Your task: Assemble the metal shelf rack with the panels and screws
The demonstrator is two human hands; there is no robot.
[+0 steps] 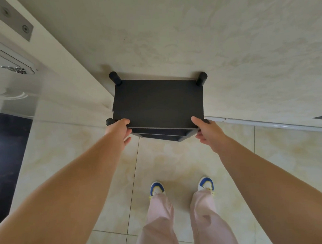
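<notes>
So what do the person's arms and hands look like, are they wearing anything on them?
Both arms are bare from the frame edge down, with no sleeves showing. The left hand and right hand wear no gloves, and no rings, watch or bracelets are visible.

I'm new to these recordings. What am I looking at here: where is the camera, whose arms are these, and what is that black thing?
There is one picture, taken by a wide-angle camera worn on a person's head, looking down. The two bare arms are that person's own. The black thing is the shelf rack, seen from above, with round post ends at its corners and lower shelves showing under its near edge. It stands by a pale wall on the tiled floor. The left hand and right hand each grip a near corner. Below are the person's shoes.
</notes>
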